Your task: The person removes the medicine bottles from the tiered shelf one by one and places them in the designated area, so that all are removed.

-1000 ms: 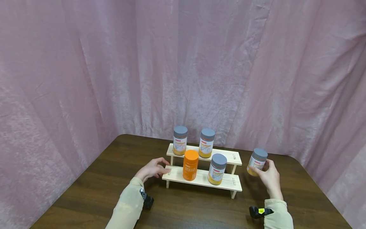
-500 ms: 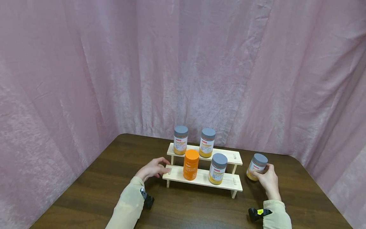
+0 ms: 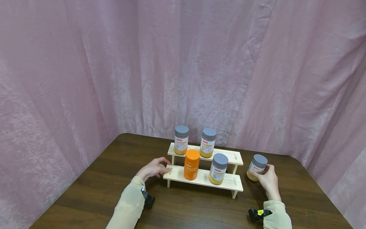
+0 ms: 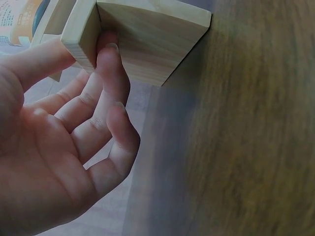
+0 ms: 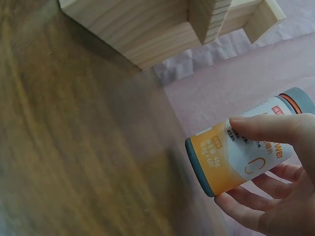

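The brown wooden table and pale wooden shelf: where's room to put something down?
The table is bare in front of the shelf and left of the left hand. The upper step's right end is free. It's crowded mid-shelf, with an orange cylindrical jar and three grey-lidded white jars, and right of the shelf, where the right hand holds another jar.

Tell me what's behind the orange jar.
Behind the orange jar, the upper shelf carries two grey-lidded jars. The orange jar covers part of that shelf's front edge; anything directly behind it there cannot be seen.
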### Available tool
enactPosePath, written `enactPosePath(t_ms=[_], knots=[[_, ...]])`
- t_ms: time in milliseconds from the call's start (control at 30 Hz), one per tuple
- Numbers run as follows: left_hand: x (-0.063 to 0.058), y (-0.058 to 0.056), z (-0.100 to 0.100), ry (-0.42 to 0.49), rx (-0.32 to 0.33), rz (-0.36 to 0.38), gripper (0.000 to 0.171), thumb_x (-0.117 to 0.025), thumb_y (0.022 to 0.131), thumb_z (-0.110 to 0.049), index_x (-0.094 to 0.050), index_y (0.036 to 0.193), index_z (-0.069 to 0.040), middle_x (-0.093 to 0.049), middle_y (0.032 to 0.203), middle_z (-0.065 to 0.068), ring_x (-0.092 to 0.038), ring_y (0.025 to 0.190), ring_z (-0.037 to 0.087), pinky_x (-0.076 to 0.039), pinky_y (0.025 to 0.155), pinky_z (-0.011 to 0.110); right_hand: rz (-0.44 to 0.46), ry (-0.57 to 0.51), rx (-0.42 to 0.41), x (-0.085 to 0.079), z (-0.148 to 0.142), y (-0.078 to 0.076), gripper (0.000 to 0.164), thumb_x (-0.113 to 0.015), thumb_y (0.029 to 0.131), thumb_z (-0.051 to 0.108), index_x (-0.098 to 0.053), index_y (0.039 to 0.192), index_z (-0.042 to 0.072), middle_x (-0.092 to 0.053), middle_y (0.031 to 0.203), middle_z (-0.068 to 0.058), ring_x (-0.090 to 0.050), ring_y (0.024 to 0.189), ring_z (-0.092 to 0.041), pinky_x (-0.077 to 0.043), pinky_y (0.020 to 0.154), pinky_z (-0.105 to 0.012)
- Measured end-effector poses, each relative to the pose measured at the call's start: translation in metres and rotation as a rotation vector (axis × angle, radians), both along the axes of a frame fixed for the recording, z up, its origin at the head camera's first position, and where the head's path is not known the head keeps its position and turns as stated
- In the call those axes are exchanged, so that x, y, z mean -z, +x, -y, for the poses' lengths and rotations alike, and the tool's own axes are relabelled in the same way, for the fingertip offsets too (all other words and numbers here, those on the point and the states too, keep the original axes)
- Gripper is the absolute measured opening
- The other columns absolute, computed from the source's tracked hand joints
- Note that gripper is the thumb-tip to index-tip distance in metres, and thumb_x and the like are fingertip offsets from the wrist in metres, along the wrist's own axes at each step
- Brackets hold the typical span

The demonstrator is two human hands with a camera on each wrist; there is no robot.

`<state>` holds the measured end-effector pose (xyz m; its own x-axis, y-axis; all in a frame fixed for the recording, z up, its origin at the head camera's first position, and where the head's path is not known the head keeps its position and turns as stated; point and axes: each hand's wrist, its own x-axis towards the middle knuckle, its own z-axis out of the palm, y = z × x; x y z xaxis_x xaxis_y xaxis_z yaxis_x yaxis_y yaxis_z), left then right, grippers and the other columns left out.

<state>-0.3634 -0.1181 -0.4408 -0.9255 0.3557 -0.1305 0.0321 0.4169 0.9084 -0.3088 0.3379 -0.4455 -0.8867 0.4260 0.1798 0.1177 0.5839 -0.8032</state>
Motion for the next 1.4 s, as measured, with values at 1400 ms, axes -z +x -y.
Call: enactPosePath(t_ms=[1400], knots=[[0.002, -0.001, 0.000, 0.013, -0.005, 0.029, 0.038, -0.069, 0.087, -0.022, -0.054, 0.118, -0.005, -0.060, 0.070, -0.003, -0.056, 0.064, 0.013, -0.044, 0.058, 0.026, -0.397, -0.010, 0.014, -0.052, 0.034, 0.004, 0.054, -0.069, 0.084, 0.003, -0.043, 0.131, -0.002, -0.054, 0.128, -0.025, -0.049, 0.122, -0.041, -0.034, 0.104, -0.053]])
